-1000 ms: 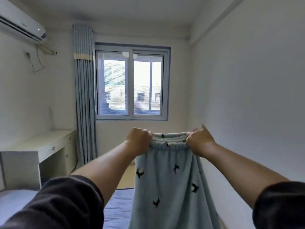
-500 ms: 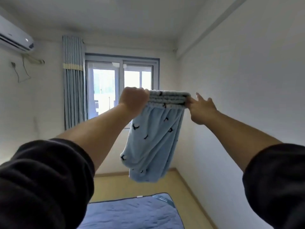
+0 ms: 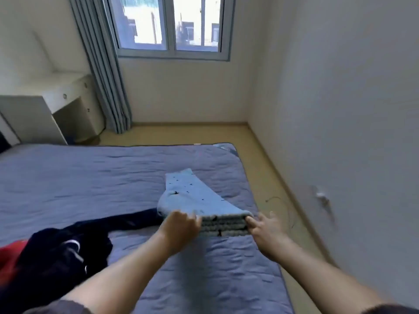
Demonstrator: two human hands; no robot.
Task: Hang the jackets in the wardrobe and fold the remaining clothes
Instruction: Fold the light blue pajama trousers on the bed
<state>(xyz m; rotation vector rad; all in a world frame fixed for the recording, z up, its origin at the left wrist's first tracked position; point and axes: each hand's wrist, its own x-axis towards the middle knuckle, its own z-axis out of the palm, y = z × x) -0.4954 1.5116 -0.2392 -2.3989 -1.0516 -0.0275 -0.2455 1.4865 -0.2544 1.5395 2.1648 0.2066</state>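
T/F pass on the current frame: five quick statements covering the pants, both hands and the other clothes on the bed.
1. The pants lie on the bed. True.
2. The left hand is empty. False: it grips one end of the pants' waistband.
3. The right hand touches the waistband's other end. True.
4. A dark garment lies to the right of the pants. False: it lies to their left, on the bed.
5. A red garment is stacked on top of the pants. False: it sits at the left edge of the view, beside the dark garment.
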